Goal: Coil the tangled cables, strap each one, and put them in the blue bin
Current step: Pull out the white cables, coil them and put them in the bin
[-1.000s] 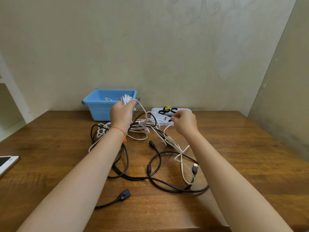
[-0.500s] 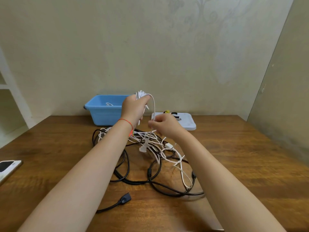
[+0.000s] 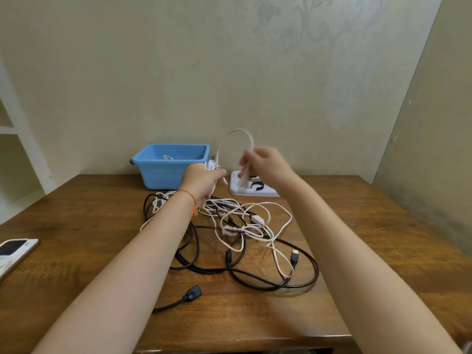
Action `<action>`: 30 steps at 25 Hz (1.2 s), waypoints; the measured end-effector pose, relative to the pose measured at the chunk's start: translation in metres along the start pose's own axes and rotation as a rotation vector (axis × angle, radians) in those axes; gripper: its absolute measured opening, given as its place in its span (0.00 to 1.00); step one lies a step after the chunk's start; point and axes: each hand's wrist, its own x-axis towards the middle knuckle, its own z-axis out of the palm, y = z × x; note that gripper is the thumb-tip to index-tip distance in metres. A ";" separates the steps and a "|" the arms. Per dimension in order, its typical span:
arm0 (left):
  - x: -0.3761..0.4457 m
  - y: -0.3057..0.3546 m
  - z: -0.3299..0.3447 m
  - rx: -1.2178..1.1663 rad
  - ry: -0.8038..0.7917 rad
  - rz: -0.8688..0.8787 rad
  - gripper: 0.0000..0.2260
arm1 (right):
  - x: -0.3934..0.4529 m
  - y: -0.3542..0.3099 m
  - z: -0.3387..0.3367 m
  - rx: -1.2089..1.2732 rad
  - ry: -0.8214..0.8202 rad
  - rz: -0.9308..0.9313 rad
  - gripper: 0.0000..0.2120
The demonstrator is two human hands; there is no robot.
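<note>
My left hand point(image 3: 204, 181) grips a small coil of white cable point(image 3: 210, 165) just right of the blue bin point(image 3: 153, 172). A loop of that same cable point(image 3: 240, 131) arches up to my right hand point(image 3: 265, 163), which pinches its free end with the plug, blurred by motion. Below both hands a tangle of white cables point(image 3: 245, 221) and black cables point(image 3: 255, 274) lies on the wooden table point(image 3: 357, 238). A white cable piece shows inside the bin.
A white tray point(image 3: 265, 191) with black straps sits behind my right hand near the wall. A phone point(image 3: 12, 251) lies at the table's left edge. A black cable end with a socket point(image 3: 192, 293) lies near the front edge.
My right hand rose and swung right, lifting the white cable's free end into a loop above the tray. My left hand dropped slightly, keeping hold of the coil.
</note>
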 end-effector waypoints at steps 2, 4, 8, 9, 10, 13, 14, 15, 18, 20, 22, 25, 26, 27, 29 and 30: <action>-0.003 -0.002 -0.003 -0.073 -0.081 -0.036 0.07 | 0.005 0.005 -0.013 -0.101 0.041 0.200 0.15; -0.006 0.000 -0.009 -0.199 -0.188 -0.087 0.07 | 0.000 0.012 -0.021 -0.402 -0.082 0.343 0.13; -0.016 0.008 -0.010 -0.420 -0.424 -0.174 0.07 | -0.016 0.020 -0.018 -0.161 -0.084 0.155 0.10; -0.017 0.010 -0.009 -0.457 -0.423 -0.179 0.09 | -0.021 0.018 -0.018 -0.083 -0.124 0.104 0.08; -0.018 0.011 -0.008 -0.492 -0.400 -0.177 0.10 | -0.024 0.014 -0.018 -0.044 -0.185 0.070 0.07; -0.018 0.014 -0.007 -0.543 -0.273 -0.127 0.11 | -0.033 -0.003 -0.019 -0.117 -0.340 0.011 0.07; -0.017 0.016 -0.008 -0.545 -0.239 -0.112 0.11 | -0.035 -0.009 -0.019 -0.197 -0.370 -0.006 0.08; -0.018 0.017 -0.008 -0.558 -0.220 -0.107 0.12 | -0.037 -0.014 -0.016 -0.288 -0.393 -0.015 0.09; -0.017 0.020 -0.005 -0.628 -0.160 -0.093 0.15 | -0.042 -0.024 -0.005 -0.454 -0.469 0.029 0.12; -0.020 0.022 -0.004 -0.666 -0.134 -0.011 0.14 | -0.044 -0.026 0.004 -0.627 -0.528 0.023 0.13; -0.025 0.024 0.000 -0.622 -0.206 0.092 0.13 | -0.045 -0.027 0.013 -0.808 -0.575 -0.024 0.13; -0.026 0.018 0.009 -0.301 -0.301 0.143 0.16 | -0.042 -0.030 0.024 -0.924 -0.566 -0.181 0.09; -0.027 0.015 0.011 -0.170 -0.288 0.159 0.20 | -0.041 -0.029 0.024 -0.891 -0.547 -0.231 0.08; -0.026 0.012 0.011 -0.084 -0.252 0.164 0.22 | -0.040 -0.031 0.022 -0.820 -0.538 -0.246 0.07; -0.024 0.009 0.006 -0.001 -0.205 0.138 0.21 | -0.042 -0.035 0.007 -0.579 -0.528 -0.202 0.06; -0.025 0.008 0.001 0.015 -0.253 0.103 0.22 | -0.043 -0.037 -0.003 -0.447 -0.490 -0.173 0.05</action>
